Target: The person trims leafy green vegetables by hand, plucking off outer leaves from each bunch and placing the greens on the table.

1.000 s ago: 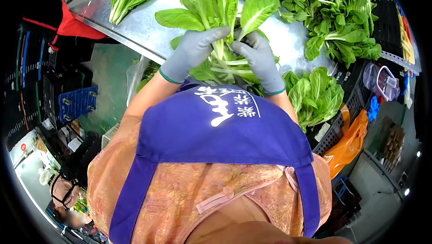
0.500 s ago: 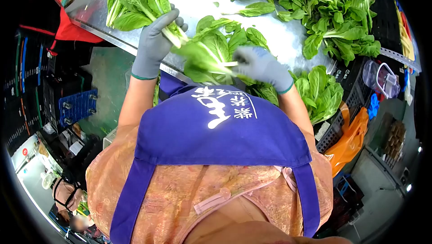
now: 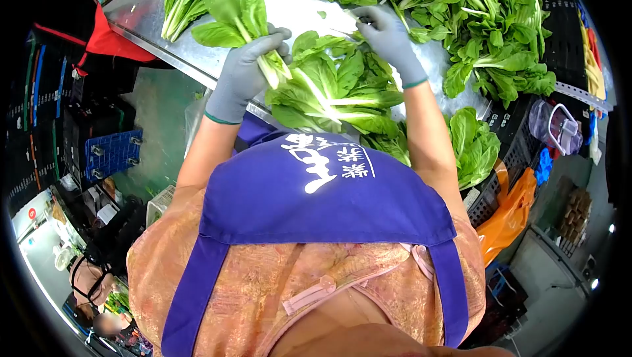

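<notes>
The left hand (image 3: 250,64) has its fingers closed around the pale stems of a small bunch of greens (image 3: 240,18). The leaves stick out past the fingers, away from the body, and the stem ends poke out on the near side. A good way to hold it is by the stems, snug but not hard, because the big leaves look easy to bend or tear. The right hand (image 3: 388,38) is over the bench (image 3: 135,11), with its fingers curled. I cannot tell if they pinch anything.

A loose pile of greens (image 3: 329,84) lies between the two hands and nearer the body. Its leaves spread out wide, so low fingers could bump or drag them; lifting a little should help. A big heap (image 3: 497,28) sits right of the right fingers and could crowd that side. Another bunch (image 3: 181,5) lies left of the left fingers, near the held leaves. The orange bag (image 3: 507,215) is well away from the right fingers, so it does not look in the way.
</notes>
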